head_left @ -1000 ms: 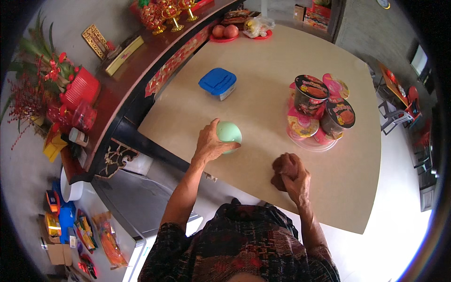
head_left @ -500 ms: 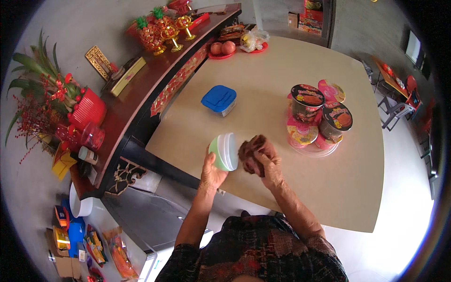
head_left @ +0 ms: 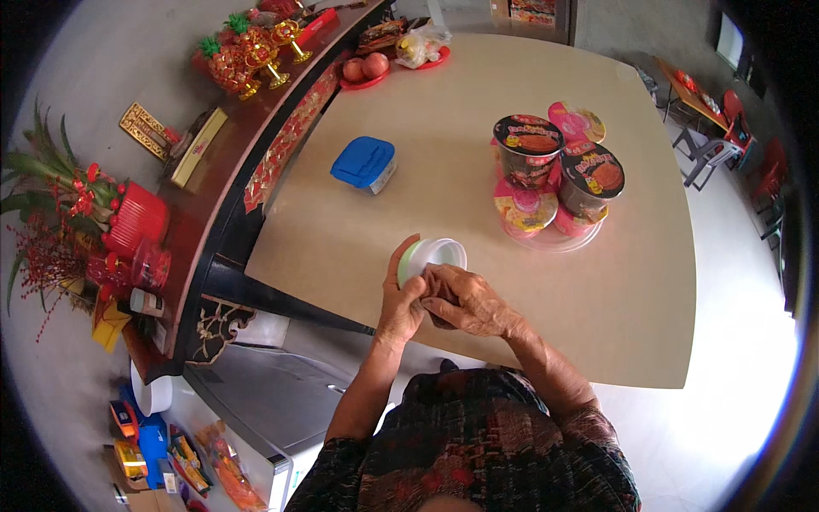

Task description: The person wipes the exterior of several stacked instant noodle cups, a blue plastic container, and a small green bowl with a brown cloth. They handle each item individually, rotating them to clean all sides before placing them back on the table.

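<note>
My left hand (head_left: 399, 300) is closed round a small pale-green and white tub (head_left: 445, 249), its open mouth tilted up and to the right. In my right hand (head_left: 471, 300) is a bunched brown cloth (head_left: 437, 287), pressed against the tub's near rim. The fingers of both hands meet there, and part of the cloth is hidden under them. Beyond the hands, a clear box with a blue lid (head_left: 364, 162) sits on the beige table (head_left: 341, 247).
Black noodle cups (head_left: 527, 154) are stacked on pink cups (head_left: 522, 210) on a round clear tray (head_left: 559, 244) at the right. Red plates with round fruit (head_left: 374, 65) and a plastic bag (head_left: 420, 47) stand at the far left. A dark wooden altar table (head_left: 235, 136) borders the left side.
My right hand has brought the cloth left onto the tub's rim. The tub has turned so its mouth faces further upward. The view has shifted, moving the table items up and left.
</note>
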`<state>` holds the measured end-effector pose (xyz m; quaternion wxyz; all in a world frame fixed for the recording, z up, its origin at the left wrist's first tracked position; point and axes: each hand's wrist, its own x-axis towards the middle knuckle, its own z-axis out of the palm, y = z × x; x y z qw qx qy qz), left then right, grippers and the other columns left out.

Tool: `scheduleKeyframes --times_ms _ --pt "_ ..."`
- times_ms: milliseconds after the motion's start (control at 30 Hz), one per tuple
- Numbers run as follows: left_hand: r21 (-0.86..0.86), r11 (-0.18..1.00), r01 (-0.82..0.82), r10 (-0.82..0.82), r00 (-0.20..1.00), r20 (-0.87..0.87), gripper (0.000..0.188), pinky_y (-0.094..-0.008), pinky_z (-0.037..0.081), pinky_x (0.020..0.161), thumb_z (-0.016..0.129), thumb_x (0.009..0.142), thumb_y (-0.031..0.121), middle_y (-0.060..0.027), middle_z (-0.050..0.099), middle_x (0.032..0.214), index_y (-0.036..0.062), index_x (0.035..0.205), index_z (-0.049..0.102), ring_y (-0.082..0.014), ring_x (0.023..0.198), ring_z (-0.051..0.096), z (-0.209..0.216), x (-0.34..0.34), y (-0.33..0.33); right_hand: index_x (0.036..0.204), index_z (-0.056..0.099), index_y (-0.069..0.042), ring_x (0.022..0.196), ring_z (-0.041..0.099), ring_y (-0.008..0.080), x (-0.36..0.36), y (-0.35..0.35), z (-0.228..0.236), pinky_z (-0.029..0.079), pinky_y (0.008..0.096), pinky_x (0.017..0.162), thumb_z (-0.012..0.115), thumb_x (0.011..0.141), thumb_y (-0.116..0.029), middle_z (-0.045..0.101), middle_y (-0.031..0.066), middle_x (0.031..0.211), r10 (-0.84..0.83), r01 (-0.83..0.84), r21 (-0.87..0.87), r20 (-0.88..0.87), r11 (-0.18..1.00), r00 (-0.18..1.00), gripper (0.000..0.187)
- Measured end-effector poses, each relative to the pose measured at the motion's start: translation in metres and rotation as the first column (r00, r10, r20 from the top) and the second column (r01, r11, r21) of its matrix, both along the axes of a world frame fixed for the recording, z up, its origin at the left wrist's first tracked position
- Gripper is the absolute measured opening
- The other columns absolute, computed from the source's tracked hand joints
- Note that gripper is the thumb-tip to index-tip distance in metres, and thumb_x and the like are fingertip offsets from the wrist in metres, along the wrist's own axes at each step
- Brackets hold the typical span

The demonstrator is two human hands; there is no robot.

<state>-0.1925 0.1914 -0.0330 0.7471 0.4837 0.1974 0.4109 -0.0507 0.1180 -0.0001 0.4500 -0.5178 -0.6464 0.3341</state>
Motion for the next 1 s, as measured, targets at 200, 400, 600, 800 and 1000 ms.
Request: scheduleKeyframes --times_ms 200,400,600,800,1000 --pt "-0.465 0.883 0.061 0.082 0.956 0.281 0.060 -0.0394 0.047 0.096 0.046 0.091 0.053 -0.0078 0.049 0.132 0.0121 0.134 0.042 -0.0240 0.120 0.050 0.011 0.006 -0.006 0.116 0.056 -0.014 0.079 0.059 0.0292 -0.012 0.006 0.020 0.052 0.0417 0.073 0.065 0.074 -0.014 0.058 0.0090 0.104 -0.552 0.319 0.616 0.231 0.721 0.801 0.043" --pt "-0.247 0.968 -0.046 0.077 0.990 0.119 0.064 -0.0399 0.040 0.104 0.052 0.089 0.050 -0.0085 0.044 0.136 0.0108 0.137 0.037 -0.0230 0.126 0.043 0.028 0.007 -0.014 0.098 0.061 -0.015 0.084 0.055 0.0236 -0.014 0.019 0.027 0.050 0.0394 0.059 0.063 0.073 -0.021 0.053 0.0045 0.090 -0.593 0.177 0.611 0.592 0.772 0.545 0.027" --pt "-0.094 0.987 -0.129 0.133 0.990 0.040 0.063 -0.0407 0.043 0.100 0.059 0.087 0.044 -0.0106 0.046 0.131 0.0121 0.136 0.036 -0.0248 0.123 0.046 0.027 0.001 -0.013 0.090 0.062 -0.010 0.082 0.063 0.0276 -0.014 0.017 0.036 0.052 0.0423 0.065 0.061 0.079 -0.017 0.062 0.0081 0.085 -0.053 0.088 -0.024 0.634 0.996 0.772 0.013" --pt "-0.318 0.939 -0.127 0.160 0.984 0.079 0.075 -0.0442 0.044 0.099 0.051 0.085 0.061 -0.0116 0.044 0.135 0.0075 0.136 0.038 -0.0265 0.124 0.045 0.017 -0.010 -0.010 0.100 0.064 -0.007 0.081 0.065 0.0310 0.001 0.003 0.043 0.051 0.0368 0.070 0.061 0.078 -0.013 0.067 0.0146 0.086 0.075 -0.078 -0.028 -0.121 0.997 0.990 0.024" --pt "-0.080 0.984 -0.158 0.166 0.981 0.103 0.078 -0.0414 0.039 0.105 0.053 0.084 0.063 -0.0081 0.041 0.138 0.0097 0.138 0.035 -0.0242 0.129 0.040 0.031 0.000 -0.025 0.104 0.057 -0.009 0.076 0.064 0.0331 -0.042 0.019 0.033 0.053 0.0422 0.061 0.063 0.079 -0.016 0.063 0.0141 0.088 -0.589 0.494 0.364 0.224 0.790 0.777 0.027"
